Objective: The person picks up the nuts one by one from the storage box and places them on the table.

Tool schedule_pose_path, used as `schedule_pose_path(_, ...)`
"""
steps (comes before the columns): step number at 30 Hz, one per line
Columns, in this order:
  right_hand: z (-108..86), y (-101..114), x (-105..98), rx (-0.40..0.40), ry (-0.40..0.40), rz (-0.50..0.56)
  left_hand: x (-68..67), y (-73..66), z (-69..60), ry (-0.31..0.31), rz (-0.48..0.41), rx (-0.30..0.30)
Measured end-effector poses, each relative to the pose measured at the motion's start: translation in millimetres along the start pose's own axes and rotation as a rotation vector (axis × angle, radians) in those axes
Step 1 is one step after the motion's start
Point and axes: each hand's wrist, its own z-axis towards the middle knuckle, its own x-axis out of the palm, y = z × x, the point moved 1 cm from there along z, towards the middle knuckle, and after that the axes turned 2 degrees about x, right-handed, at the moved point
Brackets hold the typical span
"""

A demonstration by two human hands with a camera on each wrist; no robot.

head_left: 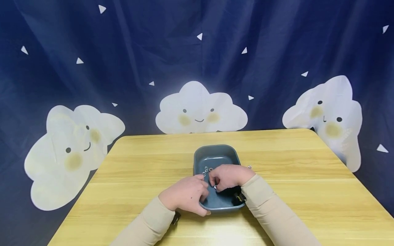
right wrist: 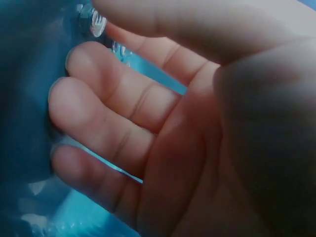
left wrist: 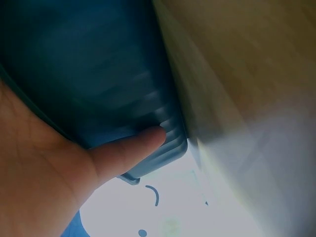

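A dark blue-grey rectangular tray stands on the table with several small metal nuts inside. My left hand grips its near left corner; in the left wrist view the thumb presses the ribbed outer wall. Over the rim, the left fingers bend into the tray. My right hand is inside the tray, low over its floor. Its thumb and index finger pinch a metal nut at their tips, while the other fingers curl loosely toward the floor. Loose nuts lie left of the right hand.
The tray rests on a light wooden table. Another small metal piece lies on the tabletop right of the tray, behind the right wrist. A dark blue curtain with cloud prints hangs behind the table.
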Motion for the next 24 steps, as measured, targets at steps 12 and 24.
schedule_pose_path(12,-3.1,4.4,-1.5,0.040,0.007,-0.042,2.5,1.3,0.7,0.005,0.010,-0.007)
schedule_pose_path(24,-4.9,7.5,-2.6,0.119,0.010,-0.118,2.0,1.0,1.1,0.013,0.000,-0.011)
